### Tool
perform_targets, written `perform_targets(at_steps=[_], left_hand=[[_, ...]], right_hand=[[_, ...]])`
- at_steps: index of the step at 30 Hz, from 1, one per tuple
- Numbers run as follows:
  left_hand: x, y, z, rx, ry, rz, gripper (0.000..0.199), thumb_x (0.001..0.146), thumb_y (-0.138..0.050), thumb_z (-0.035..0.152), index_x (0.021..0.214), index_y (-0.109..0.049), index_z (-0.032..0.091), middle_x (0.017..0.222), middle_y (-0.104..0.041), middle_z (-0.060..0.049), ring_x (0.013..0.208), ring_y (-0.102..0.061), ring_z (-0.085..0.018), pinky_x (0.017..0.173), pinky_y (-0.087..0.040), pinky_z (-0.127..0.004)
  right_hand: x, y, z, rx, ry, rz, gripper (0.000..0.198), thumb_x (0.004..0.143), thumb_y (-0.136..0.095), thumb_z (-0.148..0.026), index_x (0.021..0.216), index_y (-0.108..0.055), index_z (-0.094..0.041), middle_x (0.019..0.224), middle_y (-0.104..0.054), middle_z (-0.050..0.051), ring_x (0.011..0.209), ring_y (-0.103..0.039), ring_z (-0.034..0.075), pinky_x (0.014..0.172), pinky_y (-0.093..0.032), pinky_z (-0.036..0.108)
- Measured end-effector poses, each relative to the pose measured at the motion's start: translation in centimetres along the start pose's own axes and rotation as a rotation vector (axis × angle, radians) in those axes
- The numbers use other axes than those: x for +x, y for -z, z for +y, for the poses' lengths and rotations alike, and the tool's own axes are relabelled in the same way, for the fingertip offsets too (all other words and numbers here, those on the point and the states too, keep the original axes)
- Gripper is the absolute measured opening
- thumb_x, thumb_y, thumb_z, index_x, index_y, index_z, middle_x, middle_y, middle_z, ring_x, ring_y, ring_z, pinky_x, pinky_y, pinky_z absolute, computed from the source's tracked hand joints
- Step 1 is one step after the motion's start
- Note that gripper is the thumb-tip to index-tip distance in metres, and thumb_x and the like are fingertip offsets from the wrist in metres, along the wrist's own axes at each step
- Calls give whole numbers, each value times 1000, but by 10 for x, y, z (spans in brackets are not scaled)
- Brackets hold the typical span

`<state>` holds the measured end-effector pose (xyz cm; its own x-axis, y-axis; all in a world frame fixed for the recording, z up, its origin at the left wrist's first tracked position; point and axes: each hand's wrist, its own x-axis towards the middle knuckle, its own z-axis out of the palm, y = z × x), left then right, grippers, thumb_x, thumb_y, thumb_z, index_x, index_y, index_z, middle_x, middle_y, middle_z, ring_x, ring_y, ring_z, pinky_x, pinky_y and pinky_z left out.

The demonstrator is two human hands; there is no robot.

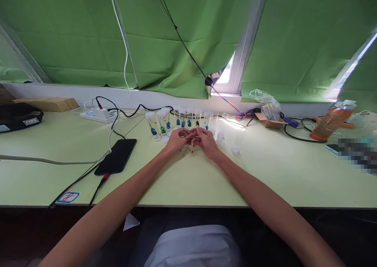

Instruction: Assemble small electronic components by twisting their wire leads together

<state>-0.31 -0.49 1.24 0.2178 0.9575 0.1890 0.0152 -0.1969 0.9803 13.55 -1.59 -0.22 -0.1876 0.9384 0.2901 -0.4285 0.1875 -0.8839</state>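
My left hand (177,139) and my right hand (206,142) meet over the middle of the table, fingertips touching. Both have curled, pinching fingers; whatever lies between them is too small or hidden to name. Just below the hands, a few thin dark-tipped pieces (186,151) lie on the tabletop. Behind the fingers stands a row of several clear tubes with white ends, holding small blue, green or dark parts, such as the tube with a green part (163,129) and the leftmost tube (152,126). To the right of my right hand, clear tubes with white caps (235,149) appear to lie down.
A black phone (116,157) with a red-tipped cable lies left of my arm. Behind it sits a white power strip (100,114) with trailing cords. An orange bottle (332,121) leans at the right, near a small cardboard box (269,120). A black case (19,116) rests far left.
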Motion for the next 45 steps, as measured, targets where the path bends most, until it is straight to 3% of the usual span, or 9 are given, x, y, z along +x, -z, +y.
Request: perform_targets(at_steps=[12, 29, 45], left_hand=[[-1, -1, 2, -41, 2, 1, 25, 64, -77, 21, 76, -55, 15, 60, -66, -2, 49, -64, -17, 56, -55, -33], [2, 1, -6, 0, -73, -54, 42, 65, -81, 47, 77, -56, 15, 65, -65, -4, 55, -66, -18, 62, -57, -36], [2, 1, -7, 64, -44, -44, 39, 62, -82, 42, 74, -57, 16, 67, -66, -4, 59, -66, -17, 64, -57, -35]], right_hand=[[0, -3, 1, -46, 46, 7, 35, 73, -74, -49, 85, -64, -18, 86, -74, 5, 51, -58, 10, 45, -42, 24], [1, -4, 3, -174, 139, 140, 30, 69, -78, -43, 76, -65, -18, 59, -64, -1, 44, -51, 9, 42, -40, 24], [-1, -4, 1, -245, 141, 163, 42, 76, -69, -56, 62, -56, -18, 51, -56, -2, 41, -50, 9, 41, -38, 24]])
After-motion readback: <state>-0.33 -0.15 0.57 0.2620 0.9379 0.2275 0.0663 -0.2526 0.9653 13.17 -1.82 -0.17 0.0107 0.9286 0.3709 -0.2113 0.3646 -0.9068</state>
